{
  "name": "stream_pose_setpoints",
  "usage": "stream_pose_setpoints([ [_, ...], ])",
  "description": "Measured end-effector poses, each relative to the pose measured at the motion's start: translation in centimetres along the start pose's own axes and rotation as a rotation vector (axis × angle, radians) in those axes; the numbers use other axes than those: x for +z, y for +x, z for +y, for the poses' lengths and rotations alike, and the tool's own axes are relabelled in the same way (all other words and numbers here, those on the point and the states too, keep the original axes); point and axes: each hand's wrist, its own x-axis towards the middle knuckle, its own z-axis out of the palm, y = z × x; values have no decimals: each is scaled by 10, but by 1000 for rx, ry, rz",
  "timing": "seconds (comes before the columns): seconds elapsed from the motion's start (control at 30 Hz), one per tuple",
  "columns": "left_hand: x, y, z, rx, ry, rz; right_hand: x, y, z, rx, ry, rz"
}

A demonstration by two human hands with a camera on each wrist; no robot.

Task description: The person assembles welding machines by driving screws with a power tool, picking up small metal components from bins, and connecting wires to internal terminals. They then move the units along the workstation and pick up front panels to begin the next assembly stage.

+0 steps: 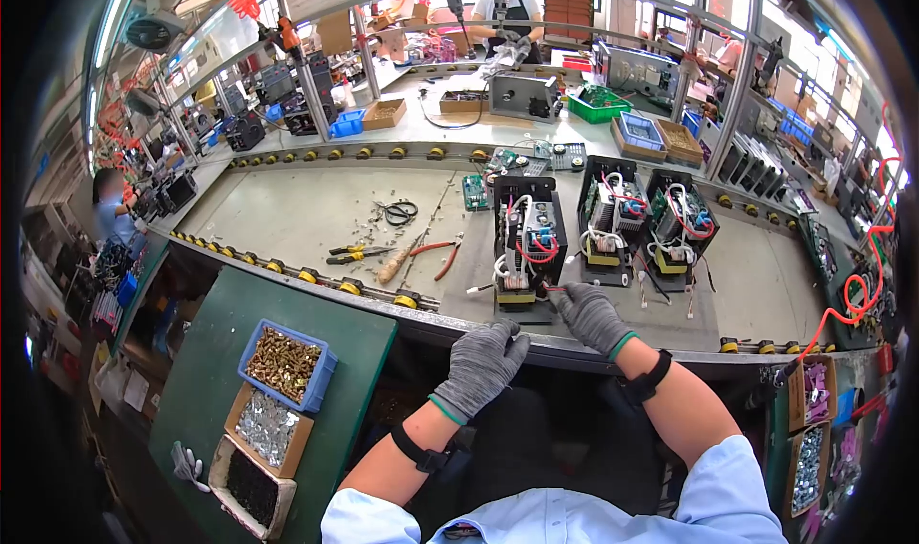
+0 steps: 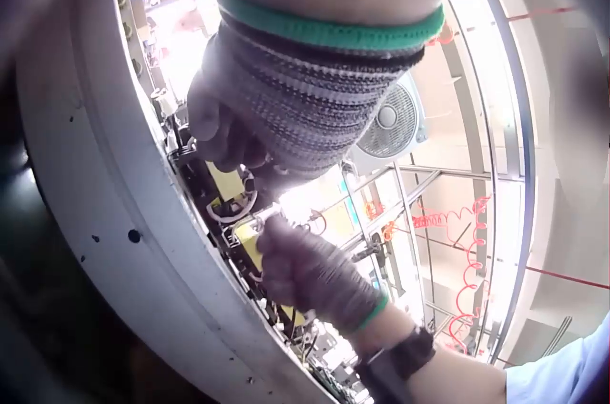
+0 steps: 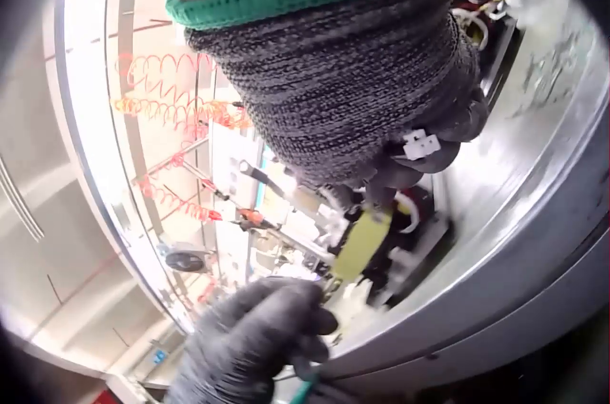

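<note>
My right hand (image 1: 592,316), in a grey knit glove, is at the lower front of the nearest black power supply unit (image 1: 526,228). Its fingers pinch a wire lead, whose white connector (image 3: 419,144) shows at the fingers in the right wrist view. A yellow-wrapped transformer (image 1: 516,298) sits low in this unit, near those fingertips. Loosely curled, my gloved left hand (image 1: 481,364) hovers by the bench's front edge, left of the unit, with nothing seen in it. Two similar units (image 1: 613,214) with white and red wires stand to the right.
Pliers (image 1: 446,260), yellow-handled cutters (image 1: 359,254) and black scissors (image 1: 397,213) lie left on the bench. A blue bin of brass-coloured fasteners (image 1: 325,376) stands on the green side table (image 1: 316,306). Small green circuit boards (image 1: 476,192) lie behind the nearest unit. Rollers (image 1: 407,301) line the bench edge.
</note>
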Motion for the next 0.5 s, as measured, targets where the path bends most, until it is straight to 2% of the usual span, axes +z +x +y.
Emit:
stream_pose_setpoints([
  [0.03,1,3,-4,-18,-10,-7,-5,-4,-1,68,133,-58],
  [0.07,2,6,-7,-15,-14,-6,-6,-5,4,69,130,-55],
  [0.13,-5,23,-7,-9,-100,87,-1,-5,21,89,-303,-94],
  [0.17,-14,36,-8,27,-134,109,7,-4,36,44,-440,-100],
  [0.27,-39,81,-1,14,-166,196,9,-6,32,13,-481,-128],
  [0.33,-52,113,2,154,-225,261,3,-9,25,0,-452,-136],
  [0.37,-55,127,1,153,-224,265,-2,-11,19,-14,-425,-145],
  [0.4,-54,141,-3,179,-208,167,-6,-14,13,-17,-429,-144],
  [0.43,-55,149,-4,204,-194,66,-11,-19,6,-143,-485,21],
  [0.47,-57,154,-6,205,-196,67,-17,-25,-1,-268,-538,186],
  [0.5,-60,156,-7,135,-214,-8,-25,-30,-8,-264,-541,187],
])
